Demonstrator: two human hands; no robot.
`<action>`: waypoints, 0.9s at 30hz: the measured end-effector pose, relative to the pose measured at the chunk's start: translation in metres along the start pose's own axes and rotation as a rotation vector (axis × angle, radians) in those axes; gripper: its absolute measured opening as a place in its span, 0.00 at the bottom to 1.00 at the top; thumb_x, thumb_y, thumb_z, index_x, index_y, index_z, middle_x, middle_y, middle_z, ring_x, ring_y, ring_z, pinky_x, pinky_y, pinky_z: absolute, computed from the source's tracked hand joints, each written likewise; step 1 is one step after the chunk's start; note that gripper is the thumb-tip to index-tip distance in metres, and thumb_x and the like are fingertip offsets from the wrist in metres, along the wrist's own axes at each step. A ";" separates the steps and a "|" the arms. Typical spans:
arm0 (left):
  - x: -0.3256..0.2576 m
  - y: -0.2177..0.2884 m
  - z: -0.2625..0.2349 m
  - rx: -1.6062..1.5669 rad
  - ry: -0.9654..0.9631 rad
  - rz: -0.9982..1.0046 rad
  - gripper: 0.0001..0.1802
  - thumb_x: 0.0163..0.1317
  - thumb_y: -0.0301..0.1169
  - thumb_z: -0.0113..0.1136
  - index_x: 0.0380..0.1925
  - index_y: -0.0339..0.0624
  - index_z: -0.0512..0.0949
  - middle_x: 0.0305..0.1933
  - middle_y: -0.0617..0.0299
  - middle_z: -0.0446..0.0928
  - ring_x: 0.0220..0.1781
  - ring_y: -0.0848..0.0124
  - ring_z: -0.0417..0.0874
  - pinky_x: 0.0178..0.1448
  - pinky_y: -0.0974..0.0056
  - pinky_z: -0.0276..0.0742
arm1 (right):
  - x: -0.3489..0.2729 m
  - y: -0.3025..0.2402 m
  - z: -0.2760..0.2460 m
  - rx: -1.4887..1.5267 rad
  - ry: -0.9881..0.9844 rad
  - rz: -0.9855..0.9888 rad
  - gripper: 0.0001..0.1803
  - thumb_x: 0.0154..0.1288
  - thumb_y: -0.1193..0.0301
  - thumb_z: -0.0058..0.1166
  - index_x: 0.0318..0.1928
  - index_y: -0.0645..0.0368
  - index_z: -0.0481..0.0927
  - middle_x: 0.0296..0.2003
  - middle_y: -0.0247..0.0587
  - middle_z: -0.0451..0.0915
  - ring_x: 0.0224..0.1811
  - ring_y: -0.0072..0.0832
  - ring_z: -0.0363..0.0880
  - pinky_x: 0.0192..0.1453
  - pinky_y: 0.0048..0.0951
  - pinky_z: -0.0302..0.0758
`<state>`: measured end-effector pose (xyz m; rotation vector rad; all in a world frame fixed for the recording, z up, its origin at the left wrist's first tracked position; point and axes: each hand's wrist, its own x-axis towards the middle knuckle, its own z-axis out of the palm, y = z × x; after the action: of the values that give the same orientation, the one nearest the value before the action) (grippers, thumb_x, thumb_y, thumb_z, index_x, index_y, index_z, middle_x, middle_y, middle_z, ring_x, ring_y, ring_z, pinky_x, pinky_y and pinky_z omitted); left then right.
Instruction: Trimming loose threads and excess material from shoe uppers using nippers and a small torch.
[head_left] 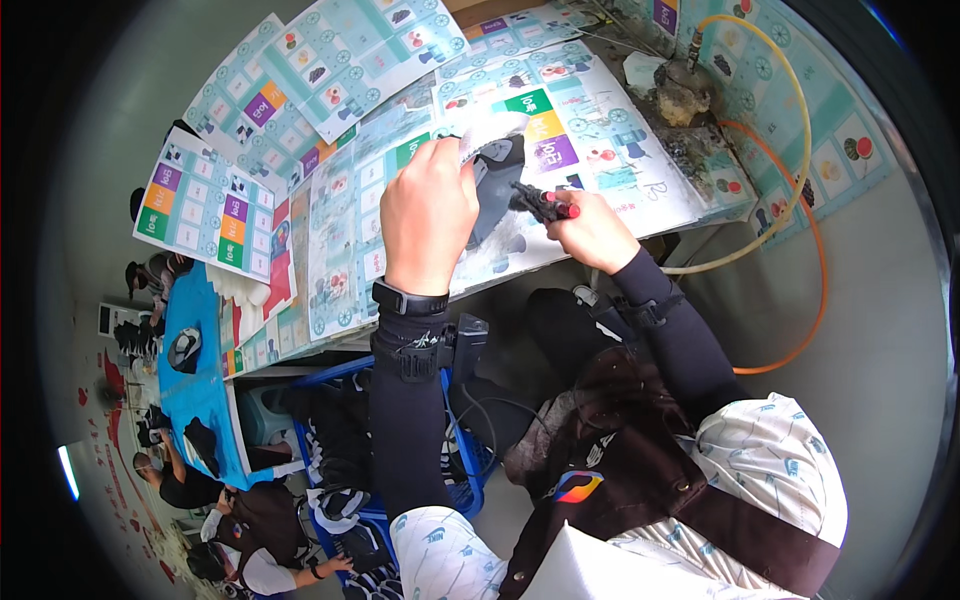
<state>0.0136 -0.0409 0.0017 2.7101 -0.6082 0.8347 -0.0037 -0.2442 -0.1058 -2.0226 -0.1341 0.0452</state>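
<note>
Brush [535, 201] gripped by right fingers [570, 230], beside grey piece [493, 195]; left fingers [436, 163] hold that piece; loose grip might cause smears.

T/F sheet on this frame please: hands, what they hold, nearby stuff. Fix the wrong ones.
1. The left hand holds a grey-and-white piece. True.
2. The right hand is empty. False: it grips a black-and-red tool.
3. The orange hose lies on the person's left. False: the hose curves on the right.
4. A black wristband is on the left wrist. True.
5. The blue crate stands on the worktable. False: the crate sits lower than the tabletop.
</note>
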 end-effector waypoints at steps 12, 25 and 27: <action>-0.007 -0.003 0.000 -0.016 0.027 -0.008 0.12 0.71 0.34 0.66 0.48 0.39 0.86 0.48 0.48 0.88 0.47 0.45 0.89 0.49 0.48 0.85 | -0.001 0.002 0.008 -0.034 0.010 -0.027 0.16 0.63 0.71 0.52 0.44 0.69 0.87 0.34 0.72 0.84 0.44 0.66 0.85 0.52 0.54 0.80; -0.006 -0.004 -0.004 -0.083 0.046 0.034 0.17 0.72 0.41 0.67 0.43 0.36 0.87 0.43 0.45 0.88 0.43 0.43 0.89 0.49 0.46 0.86 | 0.006 -0.006 0.005 -0.009 0.001 -0.014 0.15 0.62 0.71 0.53 0.42 0.68 0.88 0.35 0.70 0.85 0.45 0.65 0.85 0.53 0.53 0.80; -0.007 -0.008 -0.007 -0.090 0.036 0.030 0.18 0.72 0.42 0.67 0.43 0.35 0.87 0.43 0.45 0.87 0.43 0.43 0.89 0.48 0.46 0.86 | 0.008 -0.003 0.012 0.015 0.011 -0.047 0.15 0.64 0.70 0.54 0.42 0.67 0.88 0.36 0.70 0.85 0.45 0.65 0.85 0.53 0.53 0.80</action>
<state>0.0088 -0.0288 0.0026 2.6052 -0.6639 0.8412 0.0030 -0.2311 -0.1081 -2.0035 -0.1742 0.0050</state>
